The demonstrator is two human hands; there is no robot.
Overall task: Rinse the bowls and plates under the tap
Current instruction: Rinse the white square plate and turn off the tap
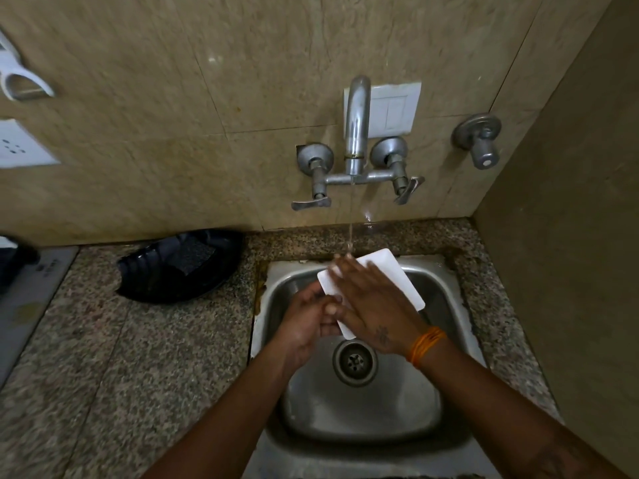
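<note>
my left hand (307, 318) pinches the near edge of the white plate (390, 281), fingers curled round it, while my right hand (373, 305) lies flat and open across its face. the plate is tilted over the back of the sink (446, 305), under the tap (358, 129)'s thin stream. it looks light, stiff and slippery when wet, so i'd grip the rim.

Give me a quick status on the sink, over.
Left hand grips white plate from below; right hand lies flat on it. Plate over sink, tap stream hitting fingertips. Nothing blocking.
</note>
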